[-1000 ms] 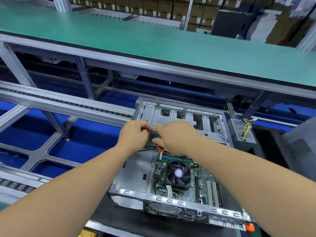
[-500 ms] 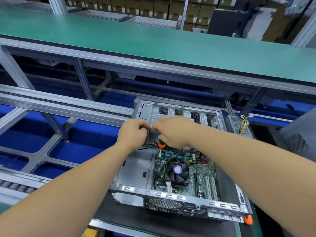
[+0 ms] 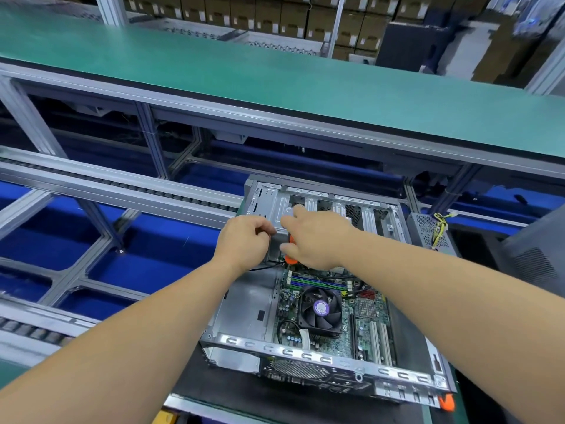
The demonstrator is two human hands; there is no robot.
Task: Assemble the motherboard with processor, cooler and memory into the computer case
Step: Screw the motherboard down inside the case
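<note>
Both hands work inside an open grey metal computer case (image 3: 244,316): left hand (image 3: 243,240) fingers curled, pinching a black cable (image 3: 269,264); right hand (image 3: 318,237) gripping an orange-tipped part (image 3: 290,259).

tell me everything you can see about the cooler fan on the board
The cooler fan is a black, plastic-looking square frame with curved blades round a purple hub sticker. It sits flat atop the cooler on the green motherboard, just near of the memory sticks, inside the open case. Neither hand touches it.
</note>
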